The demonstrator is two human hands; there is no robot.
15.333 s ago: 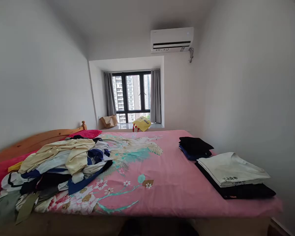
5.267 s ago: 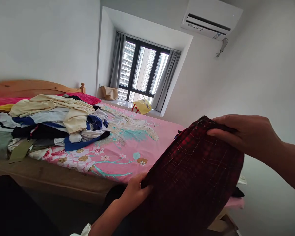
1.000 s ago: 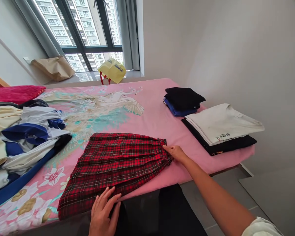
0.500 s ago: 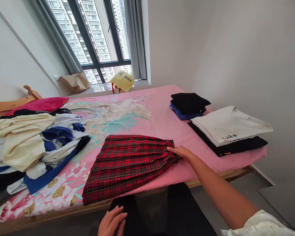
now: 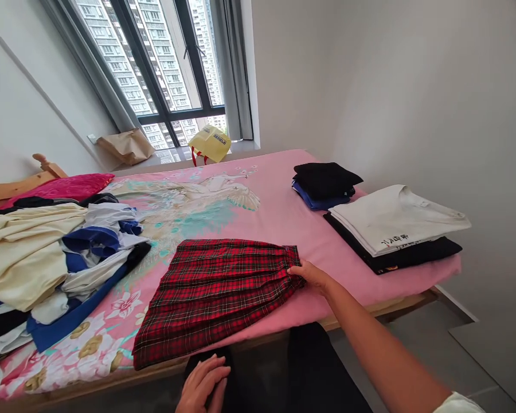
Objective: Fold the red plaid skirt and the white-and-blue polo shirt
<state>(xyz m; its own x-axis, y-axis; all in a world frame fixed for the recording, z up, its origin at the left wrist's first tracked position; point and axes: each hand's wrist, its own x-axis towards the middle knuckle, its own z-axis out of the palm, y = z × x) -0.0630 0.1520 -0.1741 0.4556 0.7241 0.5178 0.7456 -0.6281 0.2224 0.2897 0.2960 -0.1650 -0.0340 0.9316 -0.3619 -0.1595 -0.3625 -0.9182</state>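
A red plaid pleated skirt (image 5: 223,292) lies flat near the front edge of the bed, its waistband to the right and its hem to the left. My right hand (image 5: 308,275) grips the waistband, thumb on top and the other fingers hidden beneath the cloth. Low in the view, my left hand (image 5: 205,383) hovers in front of the bed edge, close to my dark-clad leg. It touches no cloth, and its fingers are loosely stretched with nothing in them.
A loose heap of clothes (image 5: 81,258) covers the bed's left side. On the right lie a folded pile with a white shirt (image 5: 395,218) on top and a smaller black and blue pile (image 5: 327,180). A yellow bag (image 5: 210,143) and a brown paper bag (image 5: 126,146) are by the window.
The view has shifted slightly, so most things sit a little further left. My left hand has moved a bit to the right. My right hand keeps its hold on the skirt's waistband.
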